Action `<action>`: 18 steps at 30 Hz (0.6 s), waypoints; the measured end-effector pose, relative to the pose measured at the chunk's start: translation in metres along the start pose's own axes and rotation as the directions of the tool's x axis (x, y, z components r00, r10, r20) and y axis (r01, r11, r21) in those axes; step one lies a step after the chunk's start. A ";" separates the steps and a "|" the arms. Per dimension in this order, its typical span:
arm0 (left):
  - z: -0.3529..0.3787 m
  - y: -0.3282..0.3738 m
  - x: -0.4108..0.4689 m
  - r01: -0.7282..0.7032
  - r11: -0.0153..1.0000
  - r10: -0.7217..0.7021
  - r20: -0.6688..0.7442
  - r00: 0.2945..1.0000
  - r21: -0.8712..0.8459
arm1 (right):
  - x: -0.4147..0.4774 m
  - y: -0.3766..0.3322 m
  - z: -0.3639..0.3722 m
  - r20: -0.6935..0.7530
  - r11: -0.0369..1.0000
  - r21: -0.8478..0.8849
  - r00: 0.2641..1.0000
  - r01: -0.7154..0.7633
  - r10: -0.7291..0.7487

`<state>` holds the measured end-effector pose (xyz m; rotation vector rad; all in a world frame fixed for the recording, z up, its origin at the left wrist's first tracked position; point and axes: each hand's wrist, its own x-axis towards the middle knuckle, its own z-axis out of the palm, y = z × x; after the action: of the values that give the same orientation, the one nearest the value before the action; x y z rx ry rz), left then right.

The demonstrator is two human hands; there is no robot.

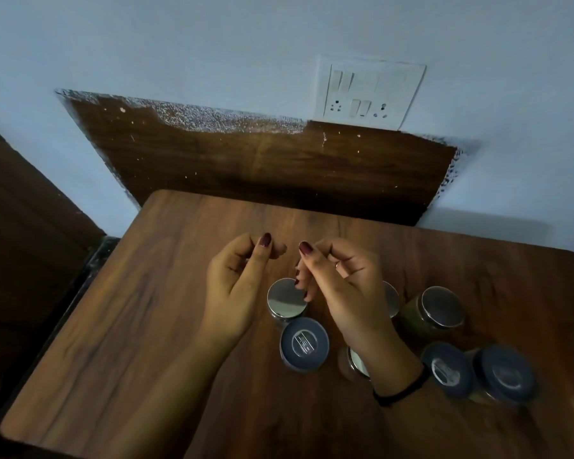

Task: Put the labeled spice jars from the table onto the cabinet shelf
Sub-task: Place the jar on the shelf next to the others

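Note:
Several spice jars stand on the right half of the wooden table (120, 326), seen from above. One with a silver lid (284, 301) sits just below my right fingertips. A dark blue-lidded jar (304, 343) stands in front of it. My right wrist partly hides another silver-lidded jar (355, 361). Further right are a jar with greenish contents (439, 309) and two dark-lidded jars (446, 366) (504, 374). My left hand (239, 286) and right hand (335, 286) hover over the table with loosely curled fingers, holding nothing. No labels show from this angle.
A dark wooden panel (262, 167) backs the table against the pale wall, with a switch-and-socket plate (368, 91) above it. A dark wooden piece of furniture (20, 226) stands to the left, across a narrow gap. The table's left half is bare wood.

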<state>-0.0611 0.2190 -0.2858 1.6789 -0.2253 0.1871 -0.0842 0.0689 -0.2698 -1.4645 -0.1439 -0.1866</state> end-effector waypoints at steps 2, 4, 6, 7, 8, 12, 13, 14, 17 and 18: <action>0.001 -0.010 -0.004 0.034 0.999 -0.034 0.010 0.999 -0.008 | -0.002 0.010 0.002 -0.002 0.999 -0.002 0.999 -0.037 0.037; 0.002 -0.020 -0.006 0.050 0.999 -0.050 0.029 0.998 -0.003 | -0.002 0.019 0.003 -0.011 0.997 -0.009 0.997 -0.074 0.074; 0.002 -0.030 -0.007 0.073 0.997 -0.074 0.046 0.996 0.011 | -0.003 0.028 0.003 -0.016 0.994 -0.025 0.995 -0.103 0.102; 0.002 -0.035 -0.008 0.085 0.996 -0.086 0.047 0.995 0.020 | -0.003 0.033 0.003 -0.015 0.994 -0.029 0.994 -0.108 0.108; 0.002 -0.039 -0.008 0.092 0.995 -0.094 0.046 0.995 0.030 | -0.004 0.037 0.003 -0.017 0.993 -0.031 0.993 -0.115 0.114; 0.002 -0.060 -0.010 0.097 0.992 -0.103 0.080 0.991 0.081 | -0.005 0.055 0.002 -0.052 0.986 -0.081 0.989 -0.144 0.140; 0.002 -0.066 -0.010 0.103 0.989 -0.113 0.098 0.989 0.103 | -0.005 0.061 0.001 -0.059 0.983 -0.101 0.987 -0.153 0.147; 0.001 -0.073 -0.010 0.113 0.985 -0.128 0.117 0.985 0.131 | -0.006 0.068 0.000 -0.065 0.978 -0.131 0.986 -0.164 0.156; -0.005 -0.097 -0.010 0.086 0.941 -0.151 0.179 0.972 0.326 | -0.010 0.094 -0.006 -0.081 0.934 -0.300 0.981 -0.193 0.176; -0.009 -0.105 -0.011 0.048 0.906 -0.155 0.225 0.962 0.420 | -0.010 0.102 -0.008 -0.075 0.906 -0.369 0.978 -0.207 0.193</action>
<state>-0.0443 0.2399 -0.3880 2.1330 -0.3035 -0.0690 -0.0726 0.0711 -0.3724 -1.8460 0.0793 -0.0741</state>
